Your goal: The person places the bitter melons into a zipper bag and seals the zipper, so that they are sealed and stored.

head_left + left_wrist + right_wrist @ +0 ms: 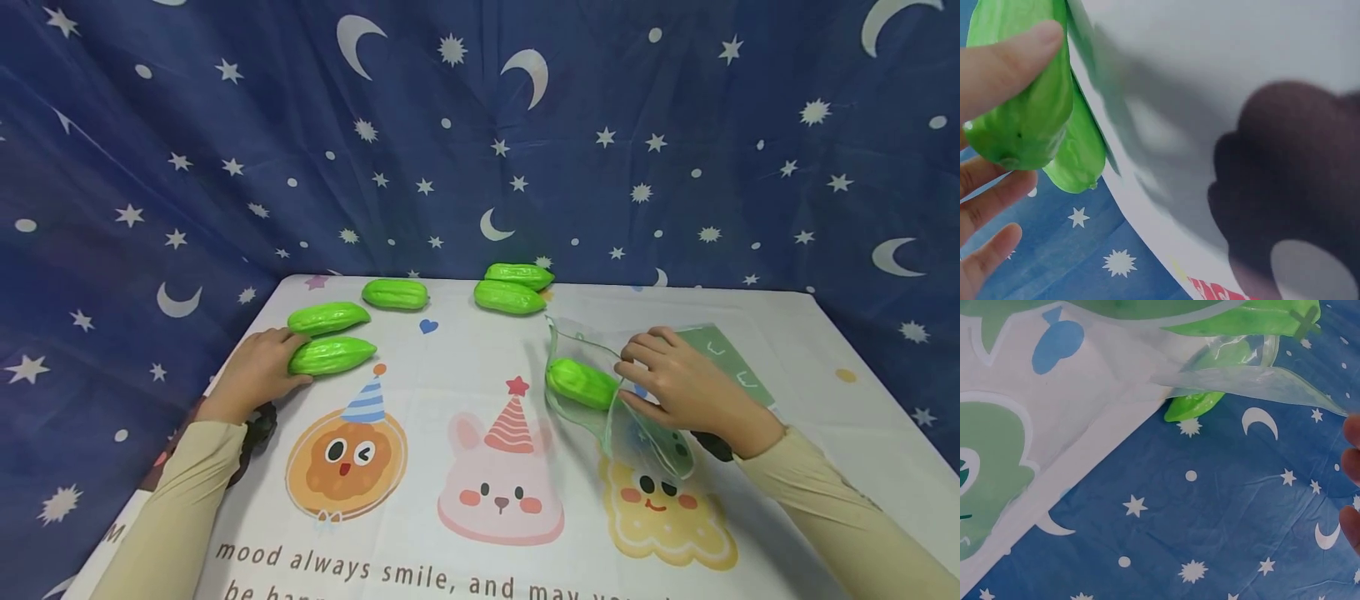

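Observation:
At the left of the table, my left hand (258,372) grips the blunt end of a bright green, ridged bitter melon (332,356), thumb on one side and fingers on the other. A second bitter melon (328,317) lies just behind it. In the left wrist view the thumb lies across the held bitter melon (1029,125), and the lower fingers are spread. On the right, my right hand (678,379) holds the rim of a clear plastic bag (609,437) with green print. The bag's mouth gapes toward the left, with one bitter melon (581,384) inside it.
Toward the back edge lie a single bitter melon (395,293) and two touching ones, the nearer bitter melon (508,297) and the farther bitter melon (517,276). A printed white cloth (442,375) covers the table. Behind hangs a blue star-and-moon curtain (420,208).

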`<state>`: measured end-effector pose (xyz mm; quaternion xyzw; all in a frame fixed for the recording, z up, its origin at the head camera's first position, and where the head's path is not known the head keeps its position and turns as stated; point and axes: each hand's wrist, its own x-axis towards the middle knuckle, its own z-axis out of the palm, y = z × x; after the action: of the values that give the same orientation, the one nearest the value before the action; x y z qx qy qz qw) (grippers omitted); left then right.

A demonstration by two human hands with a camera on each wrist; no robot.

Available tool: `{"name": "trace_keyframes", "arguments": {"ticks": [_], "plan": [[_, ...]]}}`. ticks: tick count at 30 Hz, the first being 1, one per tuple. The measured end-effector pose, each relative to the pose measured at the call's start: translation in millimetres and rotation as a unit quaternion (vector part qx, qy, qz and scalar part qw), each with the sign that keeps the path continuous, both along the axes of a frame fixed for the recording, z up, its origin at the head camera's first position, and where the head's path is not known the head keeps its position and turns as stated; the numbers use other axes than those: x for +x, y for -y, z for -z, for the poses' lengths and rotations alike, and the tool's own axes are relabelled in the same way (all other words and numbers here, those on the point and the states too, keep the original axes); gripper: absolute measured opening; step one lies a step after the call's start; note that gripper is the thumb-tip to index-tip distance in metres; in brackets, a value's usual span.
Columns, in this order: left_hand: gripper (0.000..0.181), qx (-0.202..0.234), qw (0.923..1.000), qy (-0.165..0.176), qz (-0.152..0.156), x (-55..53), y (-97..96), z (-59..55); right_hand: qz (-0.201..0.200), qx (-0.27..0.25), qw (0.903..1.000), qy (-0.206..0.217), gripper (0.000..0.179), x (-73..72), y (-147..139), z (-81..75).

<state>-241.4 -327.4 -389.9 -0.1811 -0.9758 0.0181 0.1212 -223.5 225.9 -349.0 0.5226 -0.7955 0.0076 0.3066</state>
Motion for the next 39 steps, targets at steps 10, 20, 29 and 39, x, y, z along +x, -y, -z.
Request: {"name": "trace_keyframes", "arguments": {"ticks": [10,20,29,39], "plan": [[0.06,-0.006,0.9999,0.011,-0.004,2.9,-7.8,-0.2,0.0,0.004,1.0,-0.002,0.049,3.5,-0.6,1.6],[0.06,0.01,0.9999,0.013,-0.001,3.4,-15.8,3.6,-0.007,-0.002,0.9999,-0.01,0.048,6.4,-1.0,-0.1],[0.061,0.007,1.0,0.004,0.003,0.3,-19.5,-1.1,-0.007,0.0,0.9999,-0.011,0.049,4.1,-0.3,-4.2],[0.058,0.014,0.9999,-0.002,0.001,1.6,-23.2,-5.6,-0.007,-0.002,0.9999,-0.01,0.048,4.7,-0.4,-2.9]]}}
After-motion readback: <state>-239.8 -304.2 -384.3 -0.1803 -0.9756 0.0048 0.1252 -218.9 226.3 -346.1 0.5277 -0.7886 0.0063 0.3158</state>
